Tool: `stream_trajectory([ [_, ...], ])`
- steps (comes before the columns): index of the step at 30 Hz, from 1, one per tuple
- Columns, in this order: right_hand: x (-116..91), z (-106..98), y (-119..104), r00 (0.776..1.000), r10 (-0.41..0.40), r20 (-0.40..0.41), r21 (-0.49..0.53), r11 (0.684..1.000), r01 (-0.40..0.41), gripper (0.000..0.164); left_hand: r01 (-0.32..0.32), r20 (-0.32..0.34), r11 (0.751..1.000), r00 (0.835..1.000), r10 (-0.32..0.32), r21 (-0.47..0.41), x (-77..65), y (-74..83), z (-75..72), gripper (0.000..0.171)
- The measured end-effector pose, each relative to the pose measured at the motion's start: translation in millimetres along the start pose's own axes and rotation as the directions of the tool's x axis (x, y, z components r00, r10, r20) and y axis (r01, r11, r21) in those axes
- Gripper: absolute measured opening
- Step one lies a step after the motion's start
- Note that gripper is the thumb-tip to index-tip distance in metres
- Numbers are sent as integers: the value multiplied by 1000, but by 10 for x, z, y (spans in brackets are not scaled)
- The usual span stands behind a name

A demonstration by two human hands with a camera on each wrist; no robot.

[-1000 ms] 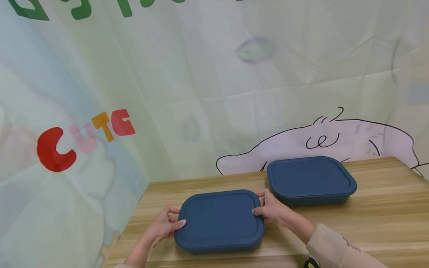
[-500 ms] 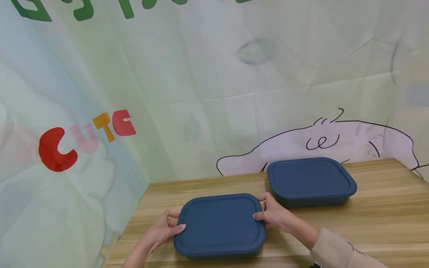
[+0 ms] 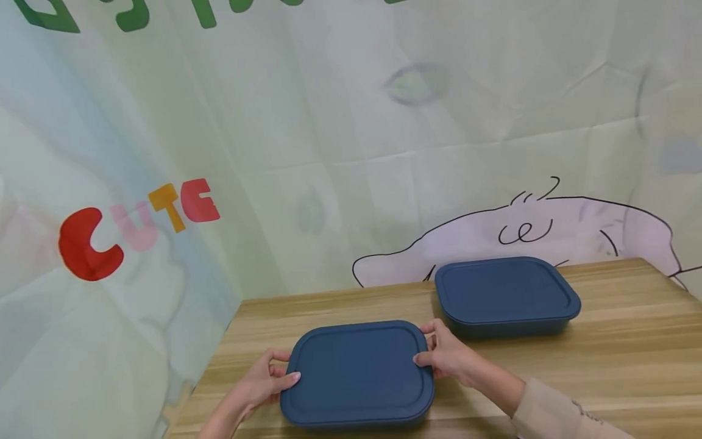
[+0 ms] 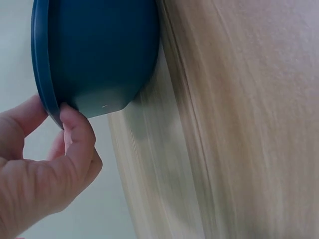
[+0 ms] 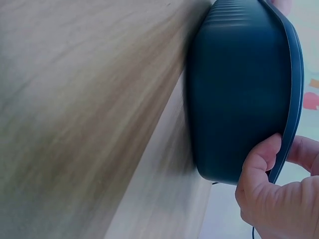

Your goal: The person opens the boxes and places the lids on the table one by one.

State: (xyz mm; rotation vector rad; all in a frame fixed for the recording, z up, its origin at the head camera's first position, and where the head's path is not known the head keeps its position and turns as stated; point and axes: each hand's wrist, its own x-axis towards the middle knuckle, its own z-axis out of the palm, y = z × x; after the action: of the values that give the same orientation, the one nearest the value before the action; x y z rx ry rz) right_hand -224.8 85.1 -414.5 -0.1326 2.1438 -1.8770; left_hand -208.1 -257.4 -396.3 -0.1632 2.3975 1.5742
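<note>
A dark blue lidded rectangular container [image 3: 356, 375] sits at the front middle of the wooden table, its lid on. My left hand [image 3: 263, 381] grips its left end, thumb on top of the lid and fingers curled under the rim. At the opposite end my right hand [image 3: 446, 353] pinches the rim the same way. In the left wrist view the left hand [image 4: 55, 164] holds the lid's edge [image 4: 42, 59] between thumb and fingers. The right wrist view has the right hand [image 5: 279, 184] pinching the rim beside the container's dark side wall [image 5: 239, 94].
A second dark blue lidded container [image 3: 507, 292] stands behind and to the right, close to my right hand. The wood-grain table [image 3: 620, 360] extends to the right. Behind it hangs a printed cloth backdrop [image 3: 329, 122] with the letters CUTE and a cartoon outline.
The held container and both hands have come slightly nearer, down in the head view. Both hands keep their grip on the rim; the second container stays in place.
</note>
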Motion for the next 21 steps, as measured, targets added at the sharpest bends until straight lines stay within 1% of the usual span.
stream_trajectory([
  [4, -10, 0, 3, 1000, 9, 1, -3, 1000, -9, 51, 20, -16, 1000, 1000, -21, -12, -9, -12, 6, 51],
  [7, -18, 4, 0, 1000, 10, -1, -3, 1000, -10, 50, 21, -11, 999, 1000, -21, -24, -26, -16, 2, 51],
  [14, -69, 18, 5, 1000, 16, 5, 3, 1000, -16, 52, 7, 36, 999, 999, -5, -45, -78, -28, -20, 51],
  [21, -126, 17, 14, 999, 7, 40, 4, 1000, -7, 52, 19, 89, 998, 996, -13, -66, -117, -54, -46, 51],
])
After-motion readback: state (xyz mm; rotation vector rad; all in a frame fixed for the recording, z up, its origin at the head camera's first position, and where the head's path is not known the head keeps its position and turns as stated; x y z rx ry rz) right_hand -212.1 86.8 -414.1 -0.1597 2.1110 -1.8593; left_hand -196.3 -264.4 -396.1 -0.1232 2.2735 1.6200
